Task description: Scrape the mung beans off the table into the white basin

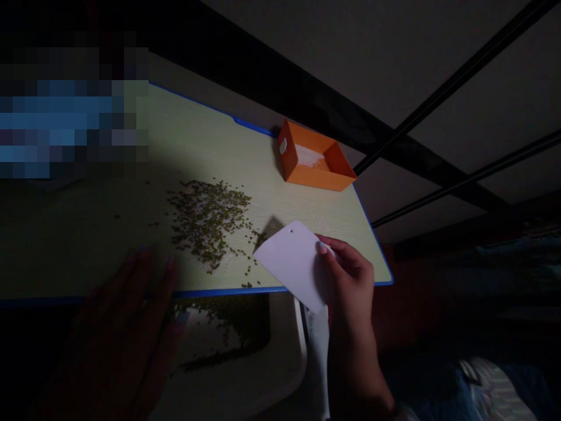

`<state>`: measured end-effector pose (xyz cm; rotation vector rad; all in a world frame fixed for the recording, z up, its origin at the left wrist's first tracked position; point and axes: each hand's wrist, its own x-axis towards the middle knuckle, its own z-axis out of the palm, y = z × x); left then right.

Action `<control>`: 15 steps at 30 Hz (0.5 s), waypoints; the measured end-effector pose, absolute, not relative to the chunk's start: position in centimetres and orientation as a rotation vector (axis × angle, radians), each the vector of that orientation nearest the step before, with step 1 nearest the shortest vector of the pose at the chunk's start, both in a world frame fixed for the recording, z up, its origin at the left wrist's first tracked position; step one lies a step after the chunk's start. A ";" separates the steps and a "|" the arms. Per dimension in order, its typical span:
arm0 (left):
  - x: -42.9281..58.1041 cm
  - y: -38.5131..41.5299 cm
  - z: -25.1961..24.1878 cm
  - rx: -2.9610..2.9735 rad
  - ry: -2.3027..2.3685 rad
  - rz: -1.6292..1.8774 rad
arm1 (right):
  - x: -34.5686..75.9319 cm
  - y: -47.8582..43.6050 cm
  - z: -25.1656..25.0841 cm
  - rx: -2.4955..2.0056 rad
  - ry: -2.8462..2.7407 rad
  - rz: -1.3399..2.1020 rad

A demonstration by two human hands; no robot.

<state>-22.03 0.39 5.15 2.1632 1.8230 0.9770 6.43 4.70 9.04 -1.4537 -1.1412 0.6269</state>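
From far off, I see the right hand (353, 275) pinching its fingers on the white scraper (291, 263), just right of the mung bean pile (210, 216), the left hand (127, 318) fingers-apart on its near-left side, so I'd slide low and softly.

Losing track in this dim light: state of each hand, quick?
Left hand: open, fingers extended, no object visible in it.
Right hand: closed, holding a flat white card by its edge.

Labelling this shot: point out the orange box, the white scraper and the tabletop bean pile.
Orange box (319, 178), head view: near outer wall.
White scraper (290, 261), head view: broad flat face.
Tabletop bean pile (213, 223), head view: its middle.
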 end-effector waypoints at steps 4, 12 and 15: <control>-22.2 0.5 4.9 2.255 1.783 1.008 | 6.4 5.8 8.9 -1.390 -1.182 0.668; -22.0 0.5 5.3 2.170 1.811 0.982 | 6.6 7.0 9.5 -1.362 -1.307 0.849; -22.1 0.5 5.2 2.168 1.808 0.979 | 6.5 6.8 10.0 -1.356 -1.343 0.920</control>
